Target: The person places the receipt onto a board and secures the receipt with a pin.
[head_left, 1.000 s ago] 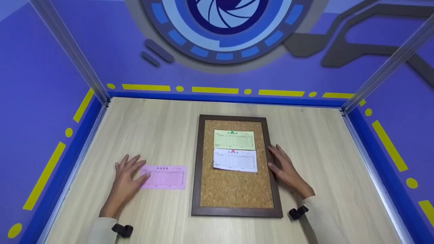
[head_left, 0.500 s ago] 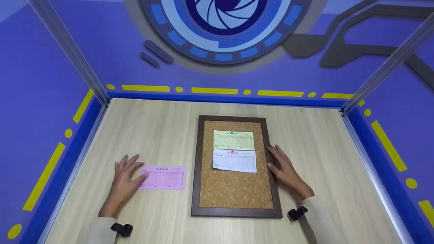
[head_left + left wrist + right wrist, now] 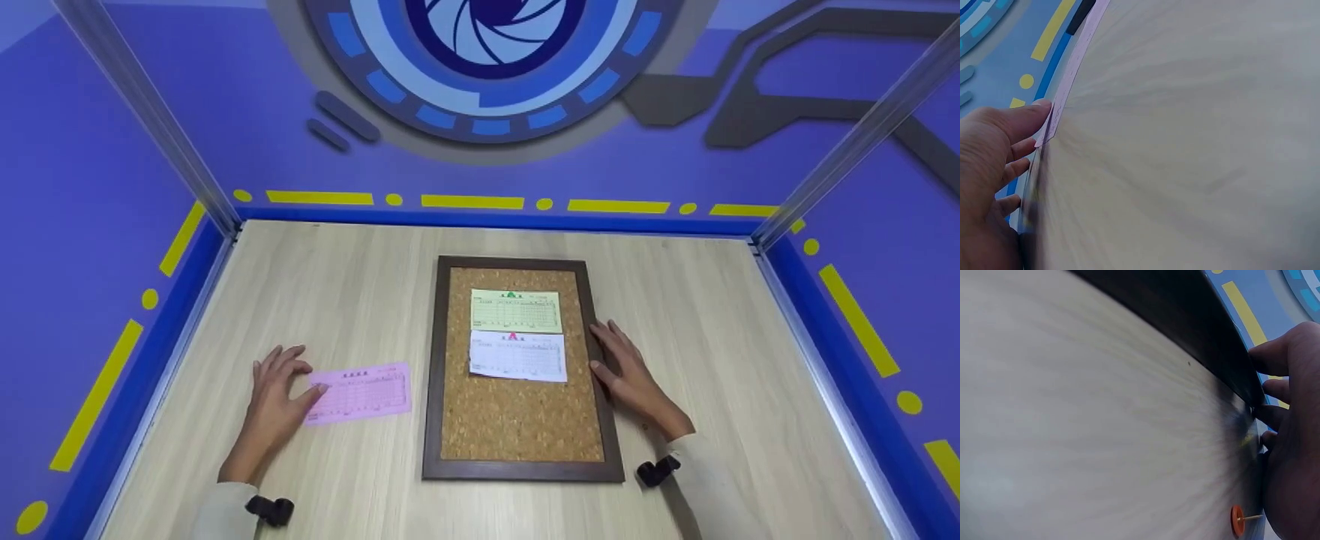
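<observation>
At the left in the head view, my left hand [image 3: 277, 401] pinches a pink printed paper slip [image 3: 360, 394] by its left end, thumb on top. The slip is slightly tilted. In the left wrist view the thumb [image 3: 1030, 119] presses the near corner of the slip [image 3: 1064, 93]. My right hand [image 3: 637, 379] rests at the right side of a brown-framed cork board [image 3: 521, 424], its fingertips and thumb at the frame. A green slip [image 3: 516, 315] and a white slip [image 3: 517, 360] are pinned one above the other on the cork.
An orange thumbtack [image 3: 1237, 521] lies beside my right palm in the right wrist view. Under everything is a pale wooden table [image 3: 337, 300], walled by blue panels [image 3: 450, 169] at the back and both sides. Black cameras [image 3: 270, 511] sit on both wrists.
The pink slip has turned a little, its right end higher than its left, with my left fingers now closer on its edge. The right hand and board stay put.
</observation>
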A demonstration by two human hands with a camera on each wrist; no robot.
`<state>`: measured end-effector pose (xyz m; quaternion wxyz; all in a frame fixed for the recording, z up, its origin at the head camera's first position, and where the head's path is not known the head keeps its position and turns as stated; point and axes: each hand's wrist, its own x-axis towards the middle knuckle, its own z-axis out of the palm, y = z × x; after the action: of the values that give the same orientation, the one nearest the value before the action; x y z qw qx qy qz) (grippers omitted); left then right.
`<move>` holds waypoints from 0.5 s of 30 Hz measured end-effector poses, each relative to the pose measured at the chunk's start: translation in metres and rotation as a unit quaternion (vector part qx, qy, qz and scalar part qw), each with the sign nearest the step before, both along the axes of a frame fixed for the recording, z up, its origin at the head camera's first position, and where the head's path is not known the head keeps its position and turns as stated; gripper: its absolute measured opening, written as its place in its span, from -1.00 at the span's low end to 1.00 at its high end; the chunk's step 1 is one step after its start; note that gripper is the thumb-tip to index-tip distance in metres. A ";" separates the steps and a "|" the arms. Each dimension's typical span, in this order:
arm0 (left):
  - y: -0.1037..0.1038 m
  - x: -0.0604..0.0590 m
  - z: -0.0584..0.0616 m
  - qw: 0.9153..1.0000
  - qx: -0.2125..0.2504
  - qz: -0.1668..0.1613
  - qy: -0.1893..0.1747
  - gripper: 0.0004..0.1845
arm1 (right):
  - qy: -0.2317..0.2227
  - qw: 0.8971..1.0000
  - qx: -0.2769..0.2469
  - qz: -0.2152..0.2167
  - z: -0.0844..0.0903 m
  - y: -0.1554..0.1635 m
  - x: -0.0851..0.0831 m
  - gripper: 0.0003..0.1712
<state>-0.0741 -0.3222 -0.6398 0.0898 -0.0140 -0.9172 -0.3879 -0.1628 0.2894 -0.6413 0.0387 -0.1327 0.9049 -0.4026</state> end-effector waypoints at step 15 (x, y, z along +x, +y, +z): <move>-0.001 0.005 0.003 0.999 0.018 0.018 -0.021 -0.68 | -0.004 1.000 0.004 -0.002 0.001 0.000 0.000 -0.18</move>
<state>-0.0694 -0.3228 -0.6365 0.0777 0.0125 -0.9120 -0.4026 -0.1630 0.2890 -0.6407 0.0416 -0.1288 0.9068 -0.3991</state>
